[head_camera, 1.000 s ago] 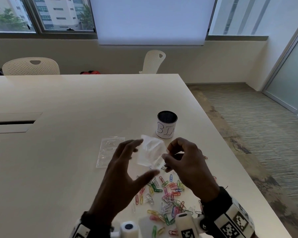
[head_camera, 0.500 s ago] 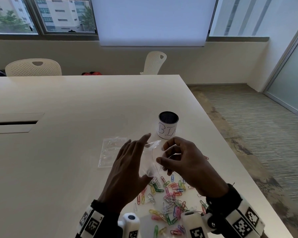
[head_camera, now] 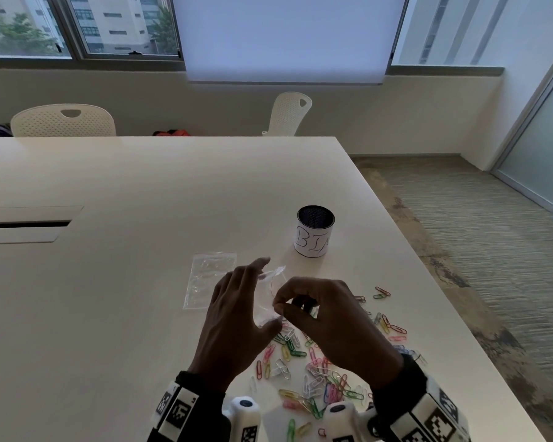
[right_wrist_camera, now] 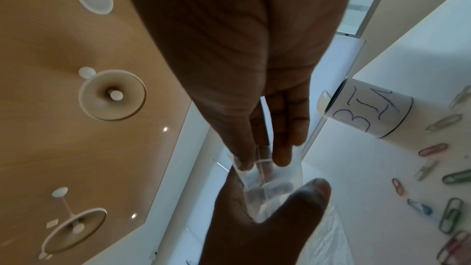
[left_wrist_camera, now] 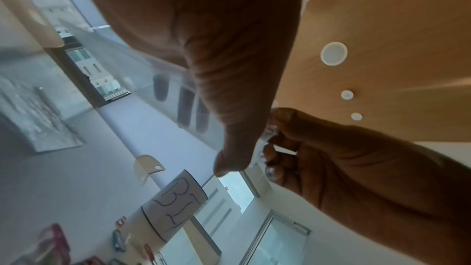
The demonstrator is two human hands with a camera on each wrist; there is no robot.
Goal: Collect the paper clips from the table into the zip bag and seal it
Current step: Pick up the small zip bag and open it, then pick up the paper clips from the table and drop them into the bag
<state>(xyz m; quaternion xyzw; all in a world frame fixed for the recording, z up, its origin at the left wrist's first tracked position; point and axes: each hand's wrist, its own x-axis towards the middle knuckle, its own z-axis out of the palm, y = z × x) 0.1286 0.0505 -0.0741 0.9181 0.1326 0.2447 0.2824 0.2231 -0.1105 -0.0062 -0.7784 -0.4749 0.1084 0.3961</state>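
Observation:
A small clear zip bag (head_camera: 270, 296) is held above the table between both hands. My left hand (head_camera: 253, 301) grips it, fingers along the far side and thumb (right_wrist_camera: 308, 194) pressing the near side. My right hand (head_camera: 281, 309) pinches the bag's edge with thumb and fingertips (right_wrist_camera: 246, 160). In the right wrist view the bag (right_wrist_camera: 275, 184) looks empty. Several coloured paper clips (head_camera: 316, 371) lie scattered on the white table (head_camera: 109, 282) under and to the right of the hands. In the left wrist view the bag (left_wrist_camera: 142, 80) is a hazy sheet over my fingers.
A second clear zip bag (head_camera: 209, 282) lies flat left of the hands. A mesh cup labelled BIN (head_camera: 315, 232) stands behind them, near the table's right edge (head_camera: 428, 298). A cable slot (head_camera: 26, 223) is at far left. Two white chairs stand beyond the table.
My left hand went from spread open beside the bag to gripping it. The bag has turned from broad face to nearly edge-on, and both hands sit a little lower.

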